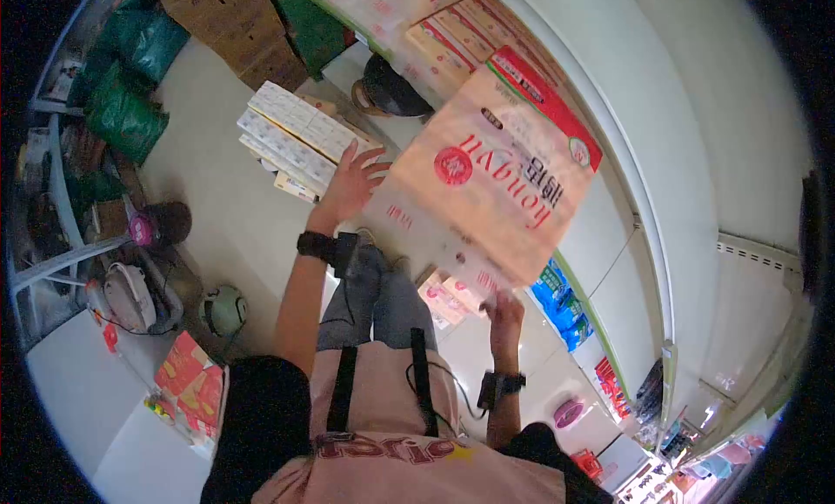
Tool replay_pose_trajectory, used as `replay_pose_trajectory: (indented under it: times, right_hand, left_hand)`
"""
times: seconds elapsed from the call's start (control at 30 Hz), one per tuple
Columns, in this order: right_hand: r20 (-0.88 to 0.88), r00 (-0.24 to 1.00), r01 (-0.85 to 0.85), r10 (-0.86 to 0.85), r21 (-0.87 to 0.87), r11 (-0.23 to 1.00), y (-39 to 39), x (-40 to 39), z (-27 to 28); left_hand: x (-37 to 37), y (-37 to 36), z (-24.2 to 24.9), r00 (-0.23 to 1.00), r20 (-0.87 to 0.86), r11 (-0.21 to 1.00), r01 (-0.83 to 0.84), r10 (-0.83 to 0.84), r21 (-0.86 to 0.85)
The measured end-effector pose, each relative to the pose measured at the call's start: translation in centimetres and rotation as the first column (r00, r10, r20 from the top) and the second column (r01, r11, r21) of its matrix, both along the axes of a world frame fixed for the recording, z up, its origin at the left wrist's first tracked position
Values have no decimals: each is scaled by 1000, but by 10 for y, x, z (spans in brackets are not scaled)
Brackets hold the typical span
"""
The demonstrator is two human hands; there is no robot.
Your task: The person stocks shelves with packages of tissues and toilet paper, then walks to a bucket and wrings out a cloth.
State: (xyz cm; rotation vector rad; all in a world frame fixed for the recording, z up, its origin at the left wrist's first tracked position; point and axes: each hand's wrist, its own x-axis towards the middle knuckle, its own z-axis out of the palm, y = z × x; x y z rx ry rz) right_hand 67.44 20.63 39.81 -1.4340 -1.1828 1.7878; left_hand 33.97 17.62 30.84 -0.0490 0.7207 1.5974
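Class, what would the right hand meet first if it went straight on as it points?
Probably the big red-banded package, directly ahead of the right hand; depth and exact contact are unclear.

The large pack (500,169) reads "hongyu" in red script, slanting across its peach face. Black Chinese characters stand beside that word, too blurred to make out for sure. The pack's round red seal carries white marks, and its red band has small print, neither legible. Pinkish-red characters on the pack's side are blurred too. The apron (383,391) bears dark red lettering, upside down and unclear.
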Motion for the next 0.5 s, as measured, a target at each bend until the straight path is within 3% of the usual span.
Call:
replay_pose_trajectory:
  times: [0.03, 0.1, 0.13, 0.17, 0.23, 0.27, 0.3, 0.37, 0.5]
  right_hand:
    - [170, 976, -141, 137, 10, 990, -9, 17, 11]
    - [185, 958, -230, 220, 35, 972, -28, 36, 42]
    - [181, 961, -209, 209, -22, 978, -39, 45, 58]
    - [207, 942, -278, 264, 45, 959, -51, 63, 65]
    - [333, 943, 62, -25, -101, 993, -87, 74, 105]
    - [376, 922, 141, -89, -114, 983, -105, 102, 116]
    - [378, 914, 71, -148, 210, 975, -120, 119, 107]
    - [285, 952, 83, -112, 111, 990, -130, 121, 126]
    - [358, 923, 133, -140, 43, 990, -144, 114, 98]
  left_hand:
    - [-3, 5, 7, 993, 34, 993, 111, -112, 33]
    - [4, 11, 12, 942, 79, 943, 318, -326, 93]
    - [17, 13, 18, 921, 86, 923, 371, -380, 103]
    - [29, 13, 24, 903, 92, 906, 410, -419, 104]
    - [62, 0, 33, 893, 140, 904, 417, -427, 98]
    - [82, -12, 34, 894, 175, 911, 402, -412, 91]
    - [98, -25, 33, 889, 217, 916, 394, -402, 82]
    - [136, -56, 23, 853, 338, 912, 408, -398, 47]
    - [215, -108, -21, 713, 599, 884, 468, -365, -18]
